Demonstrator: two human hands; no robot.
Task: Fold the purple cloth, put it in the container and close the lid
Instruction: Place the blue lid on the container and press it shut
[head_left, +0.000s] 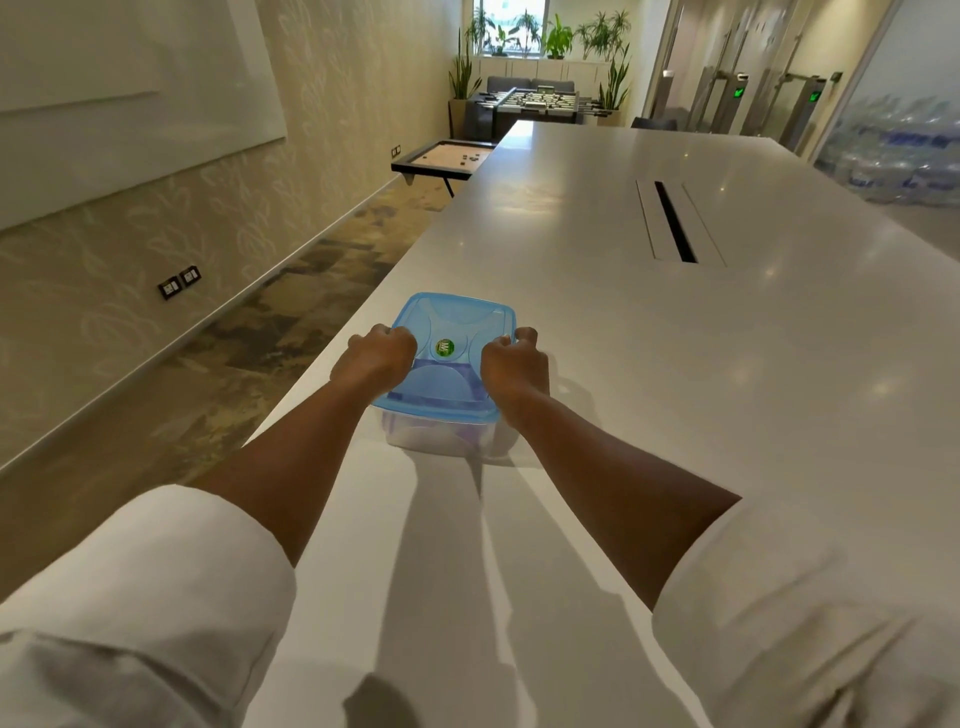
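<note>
A clear plastic container (439, 439) stands near the left edge of the long white table (649, 322). Its translucent blue lid (452, 322), with a round green sticker in the middle, lies on top of it. The purple cloth (441, 402) shows dimly through the lid and the front wall, inside the container. My left hand (376, 356) is curled over the lid's left edge. Over the right edge my right hand (514, 361) is curled the same way, fingers wrapped around the rim.
A black cable slot (674, 221) runs along the table's middle, far beyond the container. The table's left edge drops to a patterned floor beside the container. A low game board (449, 158) and a foosball table stand far off.
</note>
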